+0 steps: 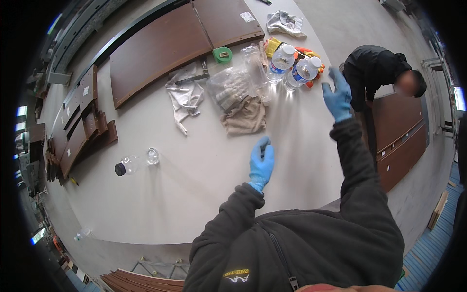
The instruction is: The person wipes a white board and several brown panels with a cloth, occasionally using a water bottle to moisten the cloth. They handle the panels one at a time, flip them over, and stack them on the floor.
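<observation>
My left hand (261, 165), in a blue glove, hovers over the pale table in front of a folded brown cloth (245, 116). Its thumb stands apart from the bent fingers, and nothing shows in it. To the right, my right hand (338, 97), gloved the same way, is raised with thumb and fingers apart and holds nothing. Nearest to it are two clear water bottles, a right one (301, 73) and a left one (279, 62), standing beside yellow and orange work gloves (273, 46). A clear plastic bag (227, 87) lies behind the brown cloth.
Brown panels (160, 51) lie along the far edge, with a green tape measure (223, 55) beside them. White rags (186, 95) and a hammer (197, 78) are left of the bag. A black-capped bottle (129, 165) lies at left. A person in black (377, 68) bends over panels at right.
</observation>
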`<state>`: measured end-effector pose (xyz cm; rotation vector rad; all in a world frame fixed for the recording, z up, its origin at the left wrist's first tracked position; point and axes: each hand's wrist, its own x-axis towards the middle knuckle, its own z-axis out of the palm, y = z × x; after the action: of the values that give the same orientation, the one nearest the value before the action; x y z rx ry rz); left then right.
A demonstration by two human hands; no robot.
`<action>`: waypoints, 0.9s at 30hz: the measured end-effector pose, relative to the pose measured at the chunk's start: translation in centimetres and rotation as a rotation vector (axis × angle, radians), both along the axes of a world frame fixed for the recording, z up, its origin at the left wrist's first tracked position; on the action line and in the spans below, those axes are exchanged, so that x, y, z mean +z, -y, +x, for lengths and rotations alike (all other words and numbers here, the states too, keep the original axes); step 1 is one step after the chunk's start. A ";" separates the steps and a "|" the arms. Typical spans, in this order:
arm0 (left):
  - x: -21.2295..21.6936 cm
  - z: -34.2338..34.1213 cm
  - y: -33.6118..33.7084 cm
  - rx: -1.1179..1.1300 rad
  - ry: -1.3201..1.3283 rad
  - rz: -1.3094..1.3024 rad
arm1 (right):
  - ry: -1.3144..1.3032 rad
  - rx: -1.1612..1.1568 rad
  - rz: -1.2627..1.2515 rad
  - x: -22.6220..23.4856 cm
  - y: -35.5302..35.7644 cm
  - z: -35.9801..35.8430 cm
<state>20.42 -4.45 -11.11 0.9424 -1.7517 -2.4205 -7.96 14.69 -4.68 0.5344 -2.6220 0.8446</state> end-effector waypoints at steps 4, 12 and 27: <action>-0.6 -0.3 1.1 0.017 0.021 0.014 | -0.006 0.015 0.457 -1.8 0.8 -6.4; -0.4 -1.4 1.6 -0.125 0.022 0.092 | 0.254 0.126 0.570 -2.5 4.9 -8.7; 0.1 -4.8 1.7 -0.138 -0.066 0.100 | 0.775 0.104 0.152 -7.8 0.2 -16.4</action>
<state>15.58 -6.11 -11.02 0.7631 -1.7439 -2.6136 -24.33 14.50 -12.49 0.4416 -3.4059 1.0479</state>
